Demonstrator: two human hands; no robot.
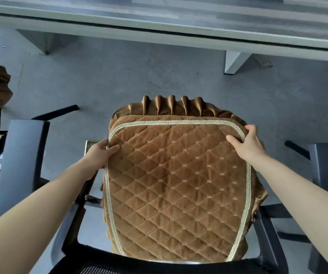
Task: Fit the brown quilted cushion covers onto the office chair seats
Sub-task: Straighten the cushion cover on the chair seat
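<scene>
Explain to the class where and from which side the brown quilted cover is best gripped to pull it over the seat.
Grip the brown quilted cover at its two far corners, coming from each side, as the left hand and right hand do. The braided trim marks the firm edge there, with the loose skirt below.

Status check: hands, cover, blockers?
Left hand and right hand grip far side edges. Brown quilted cushion cover spread over black office chair seat. Nothing obstructing.
</scene>
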